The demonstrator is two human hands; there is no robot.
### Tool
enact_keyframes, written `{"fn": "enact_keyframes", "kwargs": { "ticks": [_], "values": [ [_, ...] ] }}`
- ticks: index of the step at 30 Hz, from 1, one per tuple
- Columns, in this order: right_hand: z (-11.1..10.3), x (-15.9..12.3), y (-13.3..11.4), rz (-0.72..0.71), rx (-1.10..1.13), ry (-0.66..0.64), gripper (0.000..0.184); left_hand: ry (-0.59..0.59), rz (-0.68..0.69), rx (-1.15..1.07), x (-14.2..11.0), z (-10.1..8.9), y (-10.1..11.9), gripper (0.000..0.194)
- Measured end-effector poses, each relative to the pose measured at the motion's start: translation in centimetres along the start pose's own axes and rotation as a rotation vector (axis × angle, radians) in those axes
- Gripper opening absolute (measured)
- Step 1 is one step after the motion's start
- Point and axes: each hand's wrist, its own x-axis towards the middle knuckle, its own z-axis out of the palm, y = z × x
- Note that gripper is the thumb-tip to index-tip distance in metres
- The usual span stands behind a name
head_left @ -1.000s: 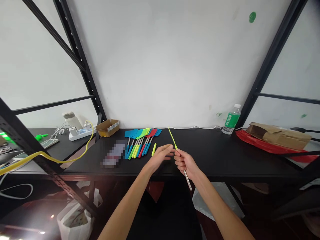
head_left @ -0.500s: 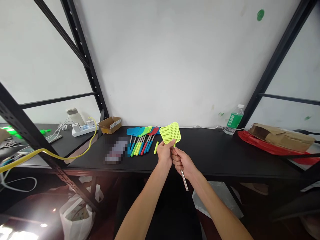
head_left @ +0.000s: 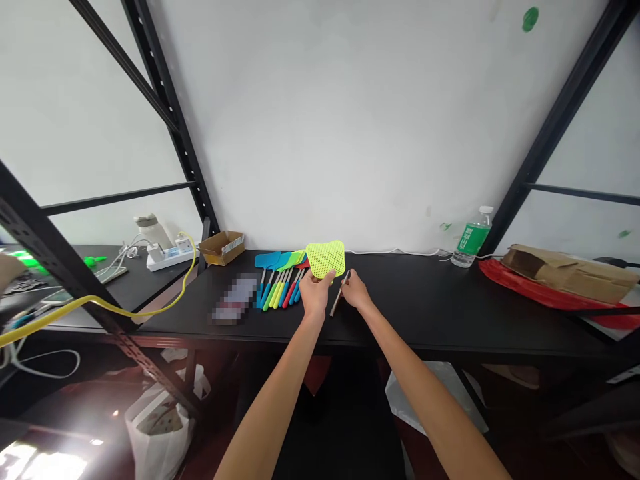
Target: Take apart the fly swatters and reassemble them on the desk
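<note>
At the far left, a yellow cable (head_left: 90, 300) crosses in front of a white power strip (head_left: 167, 259). To the right of the strip, an open cardboard box (head_left: 215, 257) sits at the rear left corner of my black table (head_left: 425, 300). In front of the box lies a flat item (head_left: 235, 299), blurred beyond identification.

Next is a row of swatters (head_left: 284, 280), laid side by side: heads toward the wall, grips toward me, in blue, green, yellow and red. Some at the right end are partly covered by my left hand (head_left: 316, 293).

My left hand pinches the lower edge of a yellow-green perforated head (head_left: 326, 259) — thumb on the near face, other fingers largely hidden behind it. The head is held up over the table, its broad face toward me.

Just right of it, my right hand (head_left: 355, 290) is closed on the upper part of a metal rod (head_left: 337, 301). The rod slants down to the left; I cannot tell whether its lower end touches the table.

At the rear right stands a clear bottle with a green label (head_left: 471, 240) — upright, near the wall. Farther right, brown cardboard (head_left: 570, 273) rests on a red bag (head_left: 505, 279).
</note>
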Motion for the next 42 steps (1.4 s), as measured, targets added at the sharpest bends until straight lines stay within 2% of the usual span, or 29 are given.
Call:
{"fn": "enact_keyframes", "kwargs": {
  "ticks": [2,4,6,9,12,14,17,19,21,23,26,29,31,34,37,42],
  "values": [
    [0.4,0.2,-0.3,-0.066,-0.256,0.030,0.025,-0.018,0.024,0.032,-0.1,-0.4,-0.6,0.036],
    [0.8,0.0,-0.5,-0.097,-0.421,0.052,0.025,-0.032,0.043,0.065,-0.1,-0.7,-1.3,0.035],
    [1.1,-0.2,-0.5,-0.128,-0.492,0.054,0.024,-0.058,0.065,0.097,-0.1,-1.0,-1.9,0.034],
    [1.0,-0.2,-0.4,-0.158,-0.458,0.040,0.022,-0.083,0.082,0.137,-0.2,-1.2,-2.5,0.035],
    [0.0,-0.1,-0.1,-0.110,-0.232,0.085,0.025,-0.074,0.064,0.146,-0.3,-1.4,-2.8,0.038],
    [-1.0,-0.3,0.1,-0.034,0.071,0.122,0.032,-0.081,0.054,0.149,-0.3,-1.3,-2.8,0.041],
    [-2.3,-1.0,0.4,-0.013,0.481,0.027,0.039,-0.163,0.060,0.206,-0.5,-0.7,-2.8,0.041],
    [-3.4,-1.3,1.0,-0.057,0.549,-0.016,0.048,-0.260,0.084,0.291,-0.7,-0.5,-2.5,0.041],
    [-5.1,-1.2,2.0,-0.060,0.495,0.059,0.061,-0.311,0.132,0.434,-0.8,-0.8,-2.0,0.045],
    [-7.3,-0.7,3.5,-0.003,0.360,0.173,0.067,-0.281,0.202,0.666,-0.5,-1.9,-1.3,0.045],
    [-10.9,-0.1,5.7,0.102,-0.081,0.208,0.061,-0.186,0.276,1.142,0.8,-4.5,0.0,0.033],
    [-13.0,-0.3,6.7,0.151,-0.520,0.268,0.059,-0.155,0.259,1.484,2.4,-6.7,0.8,0.027],
    [-13.0,-0.7,6.5,0.182,-0.663,0.276,0.059,-0.147,0.233,1.579,3.2,-7.4,1.0,0.027],
    [-12.0,-1.4,5.8,0.204,-0.749,0.264,0.056,-0.209,0.160,1.657,3.5,-7.4,1.0,0.028],
    [-11.2,-1.7,5.6,0.192,-0.760,0.280,0.053,-0.242,0.201,1.710,3.1,-7.1,0.6,0.027],
    [-11.5,-2.3,5.8,0.127,-0.711,0.318,0.045,-0.260,0.211,1.740,2.9,-6.5,0.1,0.021]
  ]
}}
